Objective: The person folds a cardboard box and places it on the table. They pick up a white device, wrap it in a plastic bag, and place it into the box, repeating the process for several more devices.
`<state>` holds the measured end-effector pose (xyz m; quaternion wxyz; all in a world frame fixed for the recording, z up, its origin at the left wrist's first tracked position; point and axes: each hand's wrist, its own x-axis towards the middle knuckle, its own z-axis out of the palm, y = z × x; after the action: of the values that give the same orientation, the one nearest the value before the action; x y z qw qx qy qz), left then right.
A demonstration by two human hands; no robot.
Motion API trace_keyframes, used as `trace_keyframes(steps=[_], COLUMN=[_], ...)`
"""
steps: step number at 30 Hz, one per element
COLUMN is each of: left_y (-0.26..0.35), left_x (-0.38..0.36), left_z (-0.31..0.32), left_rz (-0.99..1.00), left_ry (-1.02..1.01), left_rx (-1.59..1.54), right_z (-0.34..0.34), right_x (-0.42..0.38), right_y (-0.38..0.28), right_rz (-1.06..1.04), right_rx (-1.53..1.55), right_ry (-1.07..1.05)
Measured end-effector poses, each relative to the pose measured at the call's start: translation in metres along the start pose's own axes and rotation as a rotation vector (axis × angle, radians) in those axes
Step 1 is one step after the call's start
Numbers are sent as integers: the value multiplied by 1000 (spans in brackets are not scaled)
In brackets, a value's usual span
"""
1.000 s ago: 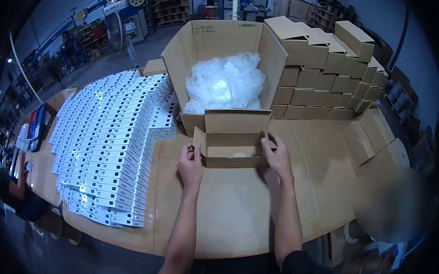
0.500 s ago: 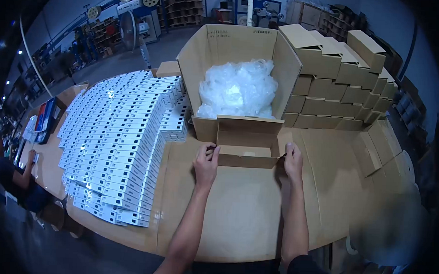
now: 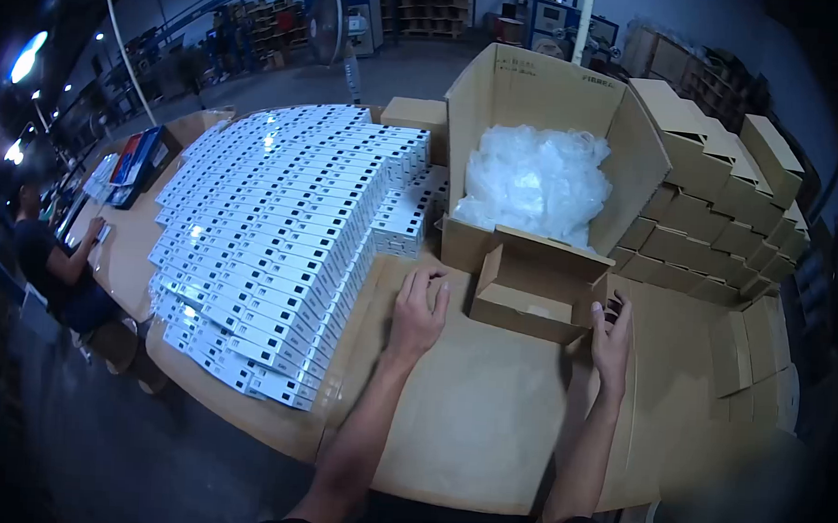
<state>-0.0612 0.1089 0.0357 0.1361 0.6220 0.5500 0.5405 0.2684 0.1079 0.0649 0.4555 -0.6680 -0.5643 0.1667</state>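
Note:
A small open cardboard box (image 3: 529,320) stands on the worktable, its long back flap raised. My left hand (image 3: 420,316) is off the box, in the space between it and the stacked white boxes, with fingers loosely curled, apart and holding nothing. At the box's right end is my right hand (image 3: 611,349); its thumb overlaps the front corner, and its fingers are apart on the outer side. Just behind the small box, a large carton (image 3: 472,124) holds a heap of clear plastic bags (image 3: 539,178).
Many slim white boxes (image 3: 280,237) are stacked at left. Folded cardboard boxes (image 3: 712,199) are piled at right, with another open carton (image 3: 752,346) nearer. A seated person (image 3: 50,255) works at the far left beside a blue-and-red tray (image 3: 138,167).
My view has turned left. My left hand has let go of the small box's left end and opened; my right hand's fingers have loosened at the right end. The box now sits slightly angled.

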Motion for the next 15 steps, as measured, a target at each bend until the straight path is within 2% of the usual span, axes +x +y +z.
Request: trace_keyframes(steps=[3,4,7,9,13,15], left_y=[-20,-26,-49,-65,-91,-94], left_x=[10,14,29,35,35,38], left_z=[-18,-23,-32,-31,-30,-30], left_rz=[40,69,118,142,176,170], left_ry=[-14,-2,0,-6,-14,-13], left_rx=[133,181,288,346,416,409], right_z=[15,13,31,68,169,208], right_x=[-3,-6,-38,-47,-37,-28], right_y=[11,-10,-88,-117,-120,-119], right_rz=[-288,-418,-377,-519,-330,-367], right_rx=[-287,-416,124,374,476,464], right_ry=[281,405,72,-223,-624,-611])
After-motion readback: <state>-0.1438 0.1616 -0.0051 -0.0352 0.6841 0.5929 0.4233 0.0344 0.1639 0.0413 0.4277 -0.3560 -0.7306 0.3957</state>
